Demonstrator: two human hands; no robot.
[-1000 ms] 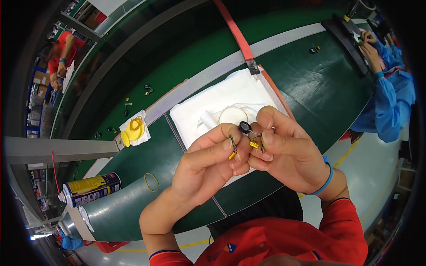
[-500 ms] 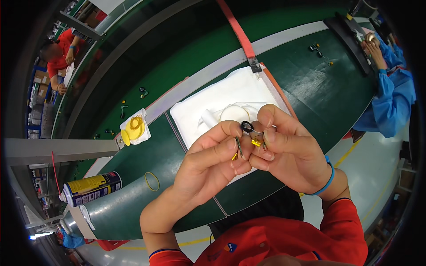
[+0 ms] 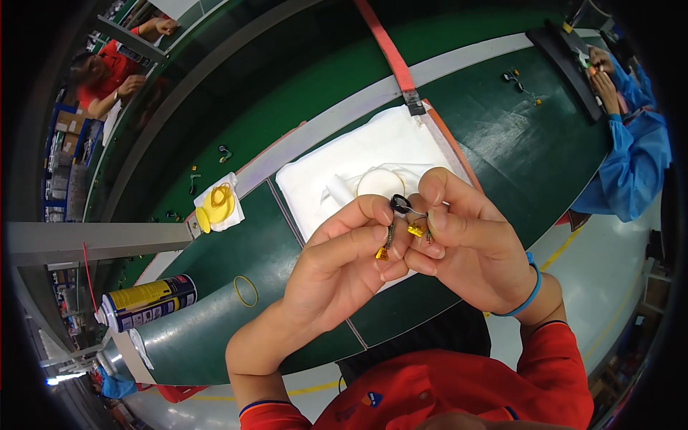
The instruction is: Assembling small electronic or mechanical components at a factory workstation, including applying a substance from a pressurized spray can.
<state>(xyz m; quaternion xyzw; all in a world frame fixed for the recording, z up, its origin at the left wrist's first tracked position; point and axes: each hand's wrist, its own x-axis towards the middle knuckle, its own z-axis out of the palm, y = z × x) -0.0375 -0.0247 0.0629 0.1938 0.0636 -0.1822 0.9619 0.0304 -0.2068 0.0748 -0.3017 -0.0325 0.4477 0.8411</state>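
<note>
My left hand (image 3: 337, 261) pinches a narrow green circuit board (image 3: 390, 236) between thumb and fingertips, with a yellow-wrapped piece (image 3: 382, 254) at its lower end. Close beside it, my right hand (image 3: 469, 240) grips a second small board (image 3: 429, 233), mostly covered by thumb and fingers. A black round part (image 3: 400, 203) sits between the fingertips, a thin wire running from it toward my right thumb. Another yellow-wrapped piece (image 3: 416, 229) shows by the right fingers. Both hands are above a white cloth pad (image 3: 358, 147) carrying a round white disc (image 3: 380, 184).
A spray can (image 3: 147, 301) lies at left near a yellow rubber band (image 3: 246, 292). Yellow discs (image 3: 218, 206) and bands rest on white paper. Similar wired parts (image 3: 522, 86) lie right; others (image 3: 225, 153) on the far green belt. A red strap (image 3: 387, 50) crosses behind. Co-workers are at both sides.
The board in my left hand has turned slightly, showing more of its face and its yellow piece. Parts on the far belt have shifted slightly left. The left co-worker has raised an arm.
</note>
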